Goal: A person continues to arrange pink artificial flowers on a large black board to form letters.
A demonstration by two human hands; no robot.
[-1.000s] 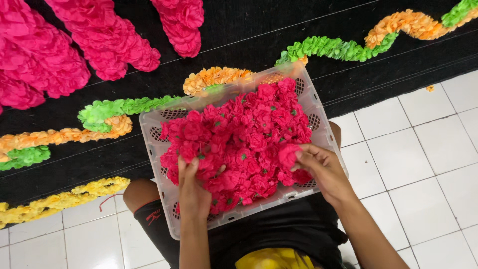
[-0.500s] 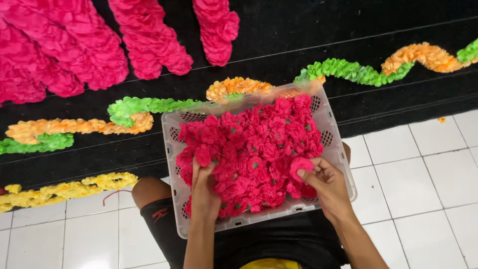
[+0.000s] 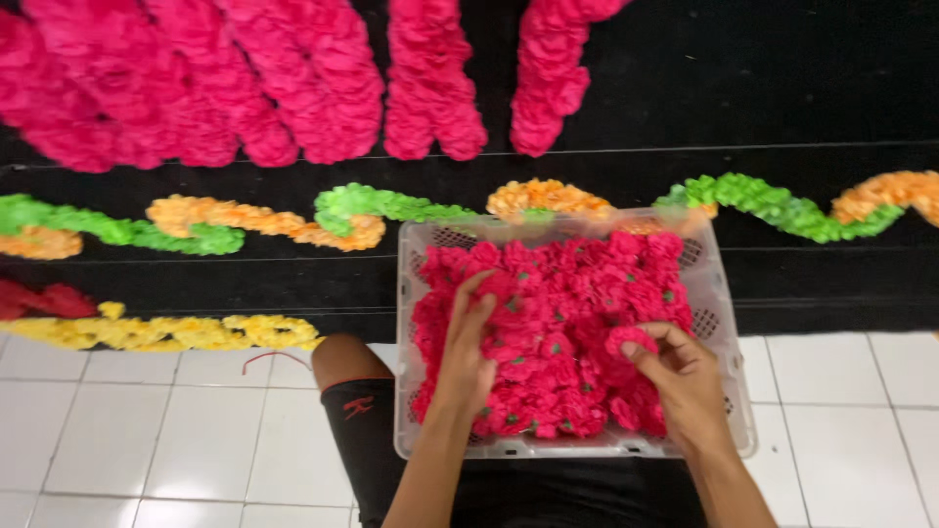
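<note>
Your left hand [image 3: 468, 344] lies flat, fingers spread, on crinkly pink paper flowers [image 3: 558, 332] w/ small green centres, heaped in a translucent perforated plastic basket [image 3: 726, 391] on your lap. Your right hand [image 3: 685, 376] pinches one ruffled pink flower [image 3: 631, 339] at the pile's near-right part. Beyond both hands: green-orange paper garland [image 3: 763, 205] on black cloth.

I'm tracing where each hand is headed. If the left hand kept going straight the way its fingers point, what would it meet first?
Probably more pink paper flowers: the left hand already rests on the heap, fingers pointing toward the crate's far wall. Depth is unclear.
</note>
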